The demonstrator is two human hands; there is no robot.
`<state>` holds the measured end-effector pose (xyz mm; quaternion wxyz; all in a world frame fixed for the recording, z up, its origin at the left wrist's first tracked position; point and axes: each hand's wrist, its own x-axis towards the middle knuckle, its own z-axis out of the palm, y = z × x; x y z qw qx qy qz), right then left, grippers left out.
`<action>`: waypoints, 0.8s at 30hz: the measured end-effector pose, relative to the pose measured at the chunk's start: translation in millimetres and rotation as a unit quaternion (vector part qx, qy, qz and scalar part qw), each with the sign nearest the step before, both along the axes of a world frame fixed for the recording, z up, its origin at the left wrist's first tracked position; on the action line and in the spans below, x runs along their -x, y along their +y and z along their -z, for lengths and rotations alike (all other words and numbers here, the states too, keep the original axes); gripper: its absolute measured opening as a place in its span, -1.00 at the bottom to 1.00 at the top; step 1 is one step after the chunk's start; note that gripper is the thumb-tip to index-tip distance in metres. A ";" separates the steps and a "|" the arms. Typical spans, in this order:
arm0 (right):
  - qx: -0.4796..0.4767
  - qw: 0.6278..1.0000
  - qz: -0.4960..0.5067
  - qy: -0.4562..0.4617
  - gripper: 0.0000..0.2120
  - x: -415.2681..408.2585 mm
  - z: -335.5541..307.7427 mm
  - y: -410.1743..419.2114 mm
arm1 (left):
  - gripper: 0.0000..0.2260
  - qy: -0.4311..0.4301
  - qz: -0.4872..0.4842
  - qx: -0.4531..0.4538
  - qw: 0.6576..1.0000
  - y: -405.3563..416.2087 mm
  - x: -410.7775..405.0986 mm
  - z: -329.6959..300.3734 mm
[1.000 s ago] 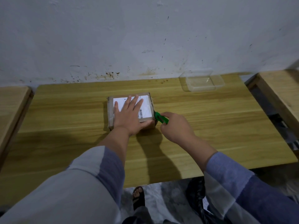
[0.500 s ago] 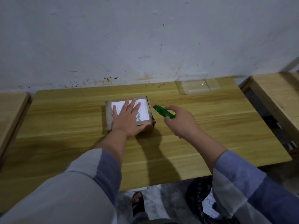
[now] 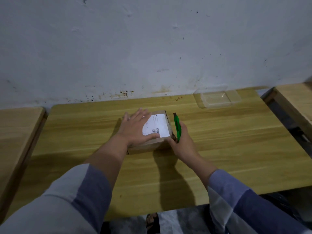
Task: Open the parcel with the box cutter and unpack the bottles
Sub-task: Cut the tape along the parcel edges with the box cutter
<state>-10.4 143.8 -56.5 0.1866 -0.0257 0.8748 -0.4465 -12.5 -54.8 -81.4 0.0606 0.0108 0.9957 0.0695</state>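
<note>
Fingers of left hand spread flat on parcel (frame centre); right hand grips cutter at its right edge; a slip could nick the left thumb.

My wooden table meets a stained, pale wall at twelve o'clock; wooden benches flank it at nine and three.
</note>
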 end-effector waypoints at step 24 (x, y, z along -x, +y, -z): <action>0.026 0.991 0.129 -0.012 -0.34 52.3 13.1 -2.9 | -0.10 -0.020 -0.069 -0.002 0.997 12.9 -4.9 8.0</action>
